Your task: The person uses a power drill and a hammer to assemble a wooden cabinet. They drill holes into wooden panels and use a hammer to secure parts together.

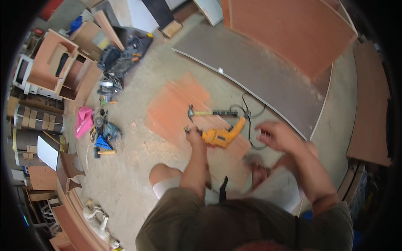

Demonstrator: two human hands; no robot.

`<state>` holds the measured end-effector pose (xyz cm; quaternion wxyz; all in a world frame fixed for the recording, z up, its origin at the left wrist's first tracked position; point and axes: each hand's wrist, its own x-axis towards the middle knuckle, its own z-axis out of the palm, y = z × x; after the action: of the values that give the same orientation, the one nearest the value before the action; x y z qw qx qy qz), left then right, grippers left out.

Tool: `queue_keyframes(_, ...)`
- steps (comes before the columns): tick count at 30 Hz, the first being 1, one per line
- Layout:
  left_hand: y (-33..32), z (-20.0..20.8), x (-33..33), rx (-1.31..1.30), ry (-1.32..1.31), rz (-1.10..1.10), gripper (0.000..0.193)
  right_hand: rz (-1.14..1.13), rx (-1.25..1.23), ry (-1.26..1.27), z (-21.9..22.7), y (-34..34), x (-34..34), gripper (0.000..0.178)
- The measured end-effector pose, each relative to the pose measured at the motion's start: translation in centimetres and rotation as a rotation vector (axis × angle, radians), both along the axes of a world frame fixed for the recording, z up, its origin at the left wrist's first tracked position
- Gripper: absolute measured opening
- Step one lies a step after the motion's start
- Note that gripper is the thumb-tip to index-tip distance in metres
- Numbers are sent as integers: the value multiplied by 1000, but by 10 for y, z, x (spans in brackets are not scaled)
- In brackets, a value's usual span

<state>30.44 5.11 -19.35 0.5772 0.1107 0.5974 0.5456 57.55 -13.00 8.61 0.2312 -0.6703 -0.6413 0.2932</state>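
We're handling a yellow power drill (220,137): our left hand (194,136) seems to be gripping its front end (blur's making the exact hold tricky to call), with the body extending right of those fingers. Our right hand (273,136) is hanging free, fingers loosely curled and holding nothing, black cord (250,130) looping just left of them. A hammer (212,113) is lying just beyond the left fingers. We're guessing we're at a positioning step, so the next move is probably calling for a steady right-hand grip and keeping that cord clear.
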Motion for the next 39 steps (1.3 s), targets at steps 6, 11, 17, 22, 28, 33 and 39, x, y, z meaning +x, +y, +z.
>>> queue_keyframes(6,-3,73,-7,186,121,-317,23,-208,-69,141,-7,30,19,30)
queue_keyframes(11,-23,156,-3,271,114,-663,24,59,-217,62,-26,35,-12,57)
queue_keyframes(17,-54,279,9,342,451,-948,21,208,-284,192,-1,13,-36,78)
queue_keyframes(22,-71,409,11,306,306,-848,26,63,-358,374,104,-25,-93,99)
queue_keyframes(28,-75,572,-2,337,236,-967,30,-187,-231,488,246,-31,-138,95)
queue_keyframes(33,-89,699,-6,384,214,-1172,29,-330,-106,572,379,-48,-181,90)
queue_keyframes(39,-104,774,3,621,131,-1444,34,-645,-122,658,466,-85,-213,84)
